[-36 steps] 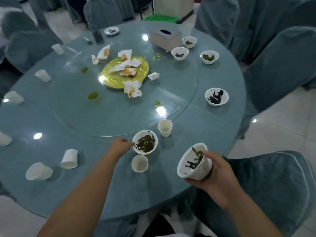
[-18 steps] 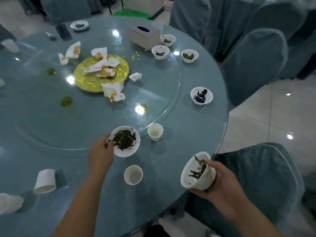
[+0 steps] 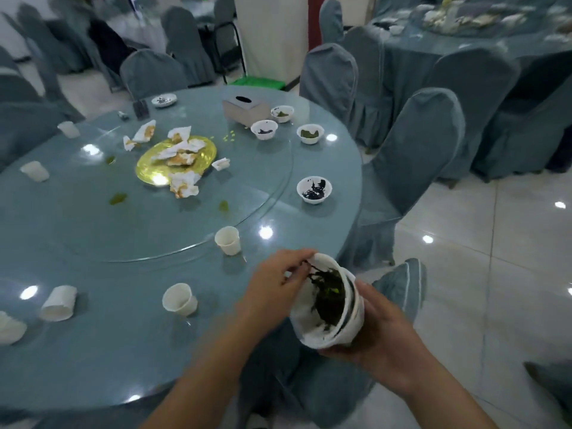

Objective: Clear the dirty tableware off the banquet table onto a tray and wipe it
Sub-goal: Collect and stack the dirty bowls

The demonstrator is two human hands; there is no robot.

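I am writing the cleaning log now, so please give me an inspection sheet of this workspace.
Surface: round table with glass turntable, green spills.
Job's things: stacked bowls in hands; four dirty bowls; paper cups upright and tipped.
Clutter: yellow plate with stained napkins, tissue box.
Grippers: left hand and right hand hold the bowls.
Cables: nothing seen.
Surroundings: covered chairs, another uncleared table.

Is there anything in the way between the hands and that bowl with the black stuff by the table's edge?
Nothing visible. The bowl sits alone near the edge, with bare table between it and the hands' stacked bowls. A cup stands off to the left.
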